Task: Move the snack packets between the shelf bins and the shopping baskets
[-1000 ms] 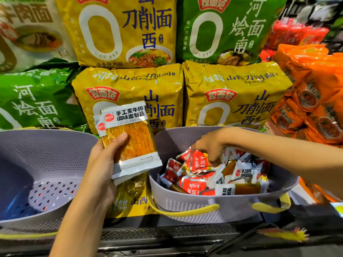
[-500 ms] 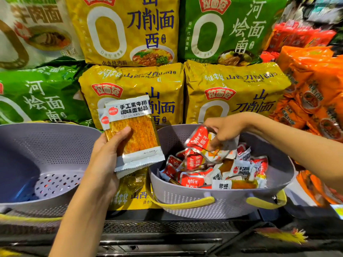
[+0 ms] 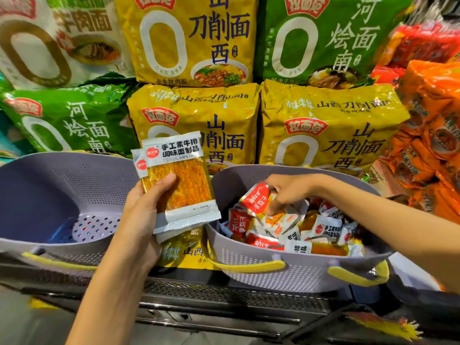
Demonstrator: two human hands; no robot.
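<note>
Noodle bags (image 3: 331,113) behind — left grip (image 3: 145,207) holds orange packets (image 3: 185,181), right grip (image 3: 290,192) red packet (image 3: 256,198).

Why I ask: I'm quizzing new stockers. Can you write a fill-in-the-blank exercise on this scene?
1. The small packet pinched by the right hand above the filled basket is mostly ____.
2. The left hand grips the flat snack packets with its ____ laid across their front.
3. The filled basket's handles are ____.

Missing words: red; thumb; yellow.
</note>
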